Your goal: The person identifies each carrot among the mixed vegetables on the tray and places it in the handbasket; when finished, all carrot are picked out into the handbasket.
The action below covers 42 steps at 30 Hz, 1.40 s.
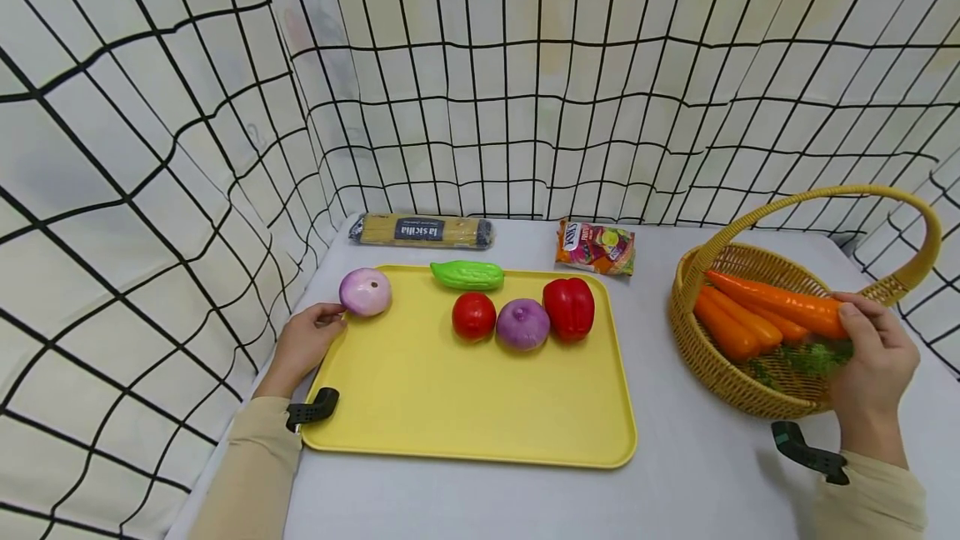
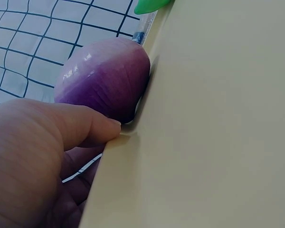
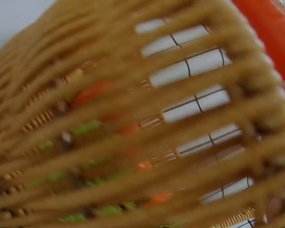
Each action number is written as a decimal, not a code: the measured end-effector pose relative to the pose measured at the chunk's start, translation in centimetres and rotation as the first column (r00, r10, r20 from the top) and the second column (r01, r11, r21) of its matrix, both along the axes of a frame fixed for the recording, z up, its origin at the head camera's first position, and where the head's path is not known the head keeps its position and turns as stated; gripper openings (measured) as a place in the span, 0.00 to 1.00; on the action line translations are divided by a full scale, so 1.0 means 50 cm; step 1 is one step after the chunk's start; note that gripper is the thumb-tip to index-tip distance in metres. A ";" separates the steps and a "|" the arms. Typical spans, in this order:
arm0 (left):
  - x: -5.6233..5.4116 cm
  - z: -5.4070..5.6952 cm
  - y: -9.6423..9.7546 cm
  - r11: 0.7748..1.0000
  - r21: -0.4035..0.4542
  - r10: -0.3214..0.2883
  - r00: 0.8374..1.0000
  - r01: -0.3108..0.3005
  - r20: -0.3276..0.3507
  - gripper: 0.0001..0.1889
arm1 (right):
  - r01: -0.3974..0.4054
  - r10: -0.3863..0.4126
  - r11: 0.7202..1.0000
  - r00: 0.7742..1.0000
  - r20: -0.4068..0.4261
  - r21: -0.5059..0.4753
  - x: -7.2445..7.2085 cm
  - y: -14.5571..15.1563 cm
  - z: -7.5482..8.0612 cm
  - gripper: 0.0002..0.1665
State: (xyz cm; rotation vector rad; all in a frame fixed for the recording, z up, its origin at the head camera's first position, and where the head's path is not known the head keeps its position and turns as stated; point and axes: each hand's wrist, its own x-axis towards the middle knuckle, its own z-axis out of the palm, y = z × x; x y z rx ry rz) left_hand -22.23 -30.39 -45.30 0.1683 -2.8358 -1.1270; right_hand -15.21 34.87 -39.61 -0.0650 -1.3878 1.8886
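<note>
My left hand (image 1: 306, 346) is at the left edge of the yellow tray (image 1: 465, 407), pinching its rim between thumb and fingers. Right by the thumb tip, a purple-and-white onion (image 2: 104, 78) leans at that rim. Over the wicker basket (image 1: 693, 348), my right hand (image 1: 873, 357) grips an orange carrot (image 1: 787, 304) by its thick end. Under it, several more carrots (image 1: 731, 327) with green tops lie in the basket. In the right wrist view, the basket's weave (image 3: 109, 118) covers most of the picture and hides the hand.
On the tray are a green bumpy vegetable (image 1: 467, 275), a tomato (image 1: 474, 317), a purple onion (image 1: 522, 324) and a red bell pepper (image 1: 568, 309). Behind it lie a spaghetti pack (image 1: 420, 231) and a colourful snack bag (image 1: 595, 248). The basket's tall handle (image 1: 817, 195) arches up. Grid-patterned cloth surrounds the table.
</note>
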 end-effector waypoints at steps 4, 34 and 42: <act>0.000 0.001 0.001 1.000 0.000 0.002 1.000 -0.002 0.001 0.20 | 0.052 -0.054 0.997 0.998 0.031 0.063 0.000 0.015 -0.007 0.13; -0.003 -0.005 -0.001 1.000 0.005 0.007 1.000 -0.007 -0.012 0.19 | -0.327 -0.207 0.692 0.764 0.611 0.643 -0.007 0.013 -0.021 0.29; -0.004 -0.009 -0.005 1.000 0.000 -0.004 1.000 0.004 -0.015 0.19 | -0.463 -0.203 0.588 0.710 0.675 0.663 -0.008 0.008 -0.021 0.37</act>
